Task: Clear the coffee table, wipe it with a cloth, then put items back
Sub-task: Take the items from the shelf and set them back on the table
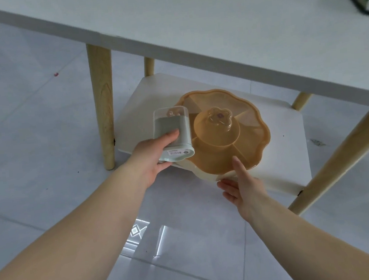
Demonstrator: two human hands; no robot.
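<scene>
Holding one container [171, 132] and one lidded tray [228, 155], two hands [154, 159] [243, 185].

Both forearms reach forward; left hand [155, 157] grips a canister [169, 126], right hand [242, 186] pinches a tray [261, 140] rim, thumb on top
</scene>
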